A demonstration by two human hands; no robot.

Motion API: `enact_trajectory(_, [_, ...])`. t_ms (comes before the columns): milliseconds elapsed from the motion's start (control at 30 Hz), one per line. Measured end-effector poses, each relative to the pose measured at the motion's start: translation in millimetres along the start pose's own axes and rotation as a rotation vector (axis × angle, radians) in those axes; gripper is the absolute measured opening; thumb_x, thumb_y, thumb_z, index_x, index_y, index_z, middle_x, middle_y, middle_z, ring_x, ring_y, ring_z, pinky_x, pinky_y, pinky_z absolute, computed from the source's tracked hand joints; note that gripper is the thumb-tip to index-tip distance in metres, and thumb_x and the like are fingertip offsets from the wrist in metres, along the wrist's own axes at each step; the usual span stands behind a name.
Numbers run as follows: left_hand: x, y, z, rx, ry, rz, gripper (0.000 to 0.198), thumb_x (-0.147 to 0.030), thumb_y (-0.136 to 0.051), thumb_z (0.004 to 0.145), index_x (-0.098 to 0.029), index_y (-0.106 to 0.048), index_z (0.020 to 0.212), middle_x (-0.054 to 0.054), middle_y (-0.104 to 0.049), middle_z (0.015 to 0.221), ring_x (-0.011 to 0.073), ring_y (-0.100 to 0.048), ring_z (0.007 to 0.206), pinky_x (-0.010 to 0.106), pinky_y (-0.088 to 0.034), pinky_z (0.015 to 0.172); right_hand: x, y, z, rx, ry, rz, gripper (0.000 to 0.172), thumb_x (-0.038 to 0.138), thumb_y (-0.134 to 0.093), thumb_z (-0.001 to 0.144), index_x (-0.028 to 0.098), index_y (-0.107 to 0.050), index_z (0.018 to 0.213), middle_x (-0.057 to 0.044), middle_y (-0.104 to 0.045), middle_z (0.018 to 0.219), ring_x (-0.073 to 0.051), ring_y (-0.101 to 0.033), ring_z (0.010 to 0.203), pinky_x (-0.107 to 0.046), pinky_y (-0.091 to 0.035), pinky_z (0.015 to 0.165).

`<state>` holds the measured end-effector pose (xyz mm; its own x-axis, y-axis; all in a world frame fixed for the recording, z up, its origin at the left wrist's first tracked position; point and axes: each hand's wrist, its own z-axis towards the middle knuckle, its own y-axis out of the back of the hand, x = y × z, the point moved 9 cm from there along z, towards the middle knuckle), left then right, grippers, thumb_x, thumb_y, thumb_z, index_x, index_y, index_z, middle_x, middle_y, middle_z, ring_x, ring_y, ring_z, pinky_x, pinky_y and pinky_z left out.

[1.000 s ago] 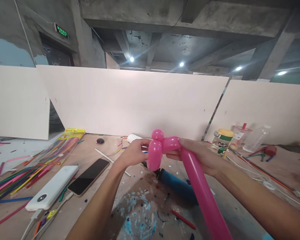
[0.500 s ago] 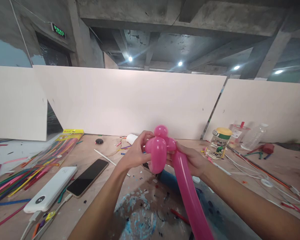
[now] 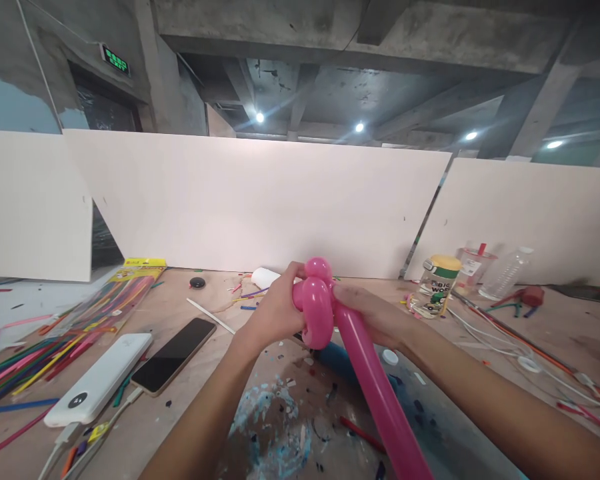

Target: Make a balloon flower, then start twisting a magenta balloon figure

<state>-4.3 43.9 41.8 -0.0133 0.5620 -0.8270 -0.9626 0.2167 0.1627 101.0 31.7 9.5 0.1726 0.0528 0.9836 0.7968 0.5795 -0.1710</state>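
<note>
A pink modelling balloon (image 3: pixel 318 313) is twisted into several round bubbles at its upper end, with a long straight length running down toward the front edge of the view. My left hand (image 3: pixel 279 303) is closed around the left side of the bubbles. On the other side, my right hand (image 3: pixel 367 312) grips the balloon where the long length meets the twisted cluster. Some fingertips of both hands are hidden behind the bubbles. Below the balloon lies a blue cylindrical tool (image 3: pixel 337 360), partly covered by it.
On the left are a phone (image 3: pixel 174 355), a white power bank (image 3: pixel 99 380) and a pack of uninflated balloons (image 3: pixel 135 287). A yellow-lidded bottle (image 3: pixel 436 287) and a clear plastic bottle (image 3: pixel 506 273) stand right. White boards (image 3: pixel 260 207) rise behind the table.
My right hand has moved left, closer to my left hand, and grips the balloon at the bubble cluster. The bubble on the right side is now covered by that hand.
</note>
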Motion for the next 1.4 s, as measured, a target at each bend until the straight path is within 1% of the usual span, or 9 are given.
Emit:
enact_trajectory(233, [-11, -12.3, -2, 0.061, -0.183, 0.274, 0.053, -0.005, -0.062, 0.065, -0.030, -0.062, 0.112, 0.006, -0.063, 0.114, 0.0279, -0.060, 0.095, 0.036, -0.044, 0.081, 10, 7, -8, -0.174, 0.001, -0.539, 0.023, 0.035, -0.059, 0.081, 0.020, -0.065, 0.097, -0.004, -0.069, 0.093, -0.020, -0.061, 0.084, -0.034, -0.049, 0.079])
enact_trajectory(333, [-24, -17.9, -7, 0.127, -0.300, 0.397, 0.072, -0.005, -0.059, 0.068, -0.035, -0.048, 0.133, 0.005, -0.056, 0.130, 0.0271, -0.062, 0.097, 0.031, -0.046, 0.074, 20, 4, -13, -0.092, -0.104, -0.647, 0.018, 0.034, -0.054, 0.083, 0.021, -0.065, 0.086, -0.004, -0.067, 0.085, -0.019, -0.060, 0.078, -0.031, -0.049, 0.071])
enact_trajectory(467, [-33, -23.0, -13, 0.224, -0.367, 0.622, 0.068, -0.012, -0.058, 0.075, -0.035, -0.043, 0.137, 0.006, -0.058, 0.128, 0.0274, -0.064, 0.094, 0.031, -0.047, 0.068, 22, -2, -23, 0.061, -0.306, -0.697, 0.027, 0.042, -0.048, 0.086, 0.022, -0.064, 0.091, -0.004, -0.065, 0.078, -0.017, -0.059, 0.068, -0.028, -0.047, 0.059])
enact_trajectory(667, [-25, -27.3, -17, 0.388, -0.298, 0.670, 0.033, -0.015, -0.056, 0.077, -0.029, -0.066, 0.105, 0.004, -0.071, 0.098, 0.0267, -0.066, 0.082, 0.032, -0.046, 0.065, 44, -17, -21, 0.064, 0.034, -1.264, 0.019, 0.040, -0.054, 0.083, 0.025, -0.062, 0.091, -0.005, -0.067, 0.091, -0.021, -0.059, 0.077, -0.031, -0.044, 0.067])
enact_trajectory(867, [-39, -11.8, -13, 0.210, -0.321, 0.551, 0.057, -0.011, -0.058, 0.074, -0.030, -0.052, 0.128, 0.006, -0.068, 0.109, 0.0275, -0.065, 0.087, 0.033, -0.045, 0.070, 61, -9, -23, -0.193, 0.088, -1.615, 0.035, 0.048, -0.052, 0.084, 0.020, -0.052, 0.104, -0.008, -0.065, 0.076, -0.021, -0.057, 0.062, -0.030, -0.034, 0.053])
enact_trajectory(1100, [-33, -29.9, -16, 0.459, -0.198, 0.527, 0.024, -0.014, -0.052, 0.077, -0.022, -0.066, 0.094, 0.005, -0.069, 0.093, 0.0224, -0.062, 0.081, 0.030, -0.044, 0.068, 54, -38, -26, -0.062, 0.339, -2.019, 0.021, 0.031, -0.055, 0.085, 0.024, -0.056, 0.105, -0.008, -0.067, 0.100, -0.024, -0.064, 0.080, -0.030, -0.040, 0.057])
enact_trajectory(1233, [-26, -30.4, -20, 0.582, -0.147, 0.463, 0.043, -0.009, -0.053, 0.069, -0.022, -0.062, 0.109, 0.006, -0.066, 0.110, 0.0232, -0.061, 0.096, 0.035, -0.045, 0.082, 51, -40, -26, 0.013, 0.456, -2.050, 0.020, 0.027, -0.052, 0.088, 0.022, -0.057, 0.107, -0.008, -0.066, 0.099, -0.023, -0.062, 0.086, -0.035, -0.045, 0.072])
enact_trajectory(1333, [-17, -18.3, -17, 0.583, -0.128, 0.343, 0.072, -0.012, -0.063, 0.064, -0.027, -0.044, 0.132, 0.008, -0.054, 0.130, 0.0266, -0.055, 0.111, 0.037, -0.046, 0.086, 61, -19, -23, -0.093, 0.402, -2.054, 0.027, 0.026, -0.049, 0.088, 0.022, -0.056, 0.114, -0.007, -0.065, 0.094, -0.024, -0.061, 0.085, -0.037, -0.046, 0.072])
enact_trajectory(1400, [-3, -1.0, -9, 0.492, -0.060, 0.313, 0.072, -0.015, -0.064, 0.065, -0.026, -0.042, 0.133, 0.008, -0.057, 0.125, 0.0265, -0.058, 0.106, 0.036, -0.049, 0.080, 71, -3, -25, -0.201, 0.370, -2.016, 0.027, 0.025, -0.046, 0.089, 0.022, -0.056, 0.113, -0.008, -0.064, 0.094, -0.024, -0.061, 0.086, -0.037, -0.046, 0.072])
